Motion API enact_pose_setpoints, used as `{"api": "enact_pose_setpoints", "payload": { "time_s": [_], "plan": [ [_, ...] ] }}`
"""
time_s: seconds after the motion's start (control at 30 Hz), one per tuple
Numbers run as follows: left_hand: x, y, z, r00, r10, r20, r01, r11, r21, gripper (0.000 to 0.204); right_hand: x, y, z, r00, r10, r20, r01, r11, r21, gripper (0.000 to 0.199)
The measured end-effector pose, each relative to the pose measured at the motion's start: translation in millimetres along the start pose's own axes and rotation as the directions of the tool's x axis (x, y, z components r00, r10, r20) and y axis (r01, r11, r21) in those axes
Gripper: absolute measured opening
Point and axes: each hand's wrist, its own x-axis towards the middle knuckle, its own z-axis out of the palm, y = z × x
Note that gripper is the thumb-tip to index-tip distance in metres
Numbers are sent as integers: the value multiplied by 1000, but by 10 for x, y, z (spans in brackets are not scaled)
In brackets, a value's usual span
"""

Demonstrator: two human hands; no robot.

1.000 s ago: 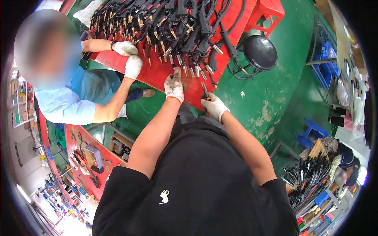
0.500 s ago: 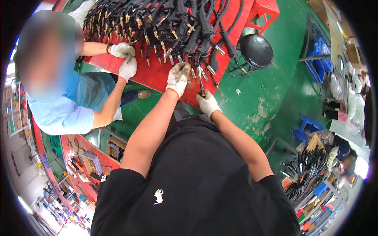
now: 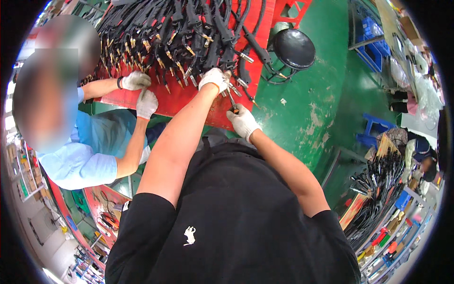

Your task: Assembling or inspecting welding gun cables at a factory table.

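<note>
1. A green floor [image 3: 326,109] fills the right of the view, worn in pale patches.
2. A red worktable [image 3: 189,97] runs across the top, its near edge just ahead of the person's chest.
3. A heap of black cable torches [image 3: 165,33] with brass tips covers most of the table, the tips pointing toward the near edge.
4. A co-worker in a light blue shirt [image 3: 80,156] sits at the left, with both gloved hands [image 3: 142,92] on the table among the tips.
5. A round black stool [image 3: 294,47] stands on the floor just beside the table's right end.
6. The left hand [image 3: 215,79], in a white glove, is closed around the end of one black torch [image 3: 226,57] near the table's front edge.
7. The right hand [image 3: 243,122], also gloved, grips a small screwdriver [image 3: 231,100] with a dark and orange handle; its shaft points up toward the torch end held in the left hand.
</note>
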Motion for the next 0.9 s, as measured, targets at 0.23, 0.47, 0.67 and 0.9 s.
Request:
{"api": "enact_pose_setpoints", "payload": {
  "time_s": [0.23,0.47,0.67,0.9],
  "plan": [
    [97,98,197,989,85,-124,-88,996,-25,43,-80,7,-249,952,180,249,-290,793,535,20],
    [538,-390,124,983,24,-184,-4,994,111,50,-660,147,-298,868,124,481,-461,563,686,17],
    [-65,-233,-65,928,-10,-373,-47,989,-143,47,-500,193,-421,958,236,162,-286,760,583,19],
    [-1146,-292,269,990,57,127,83,493,-866,49,-439,211,-287,980,-56,190,92,978,-185,33]
  ]
}}
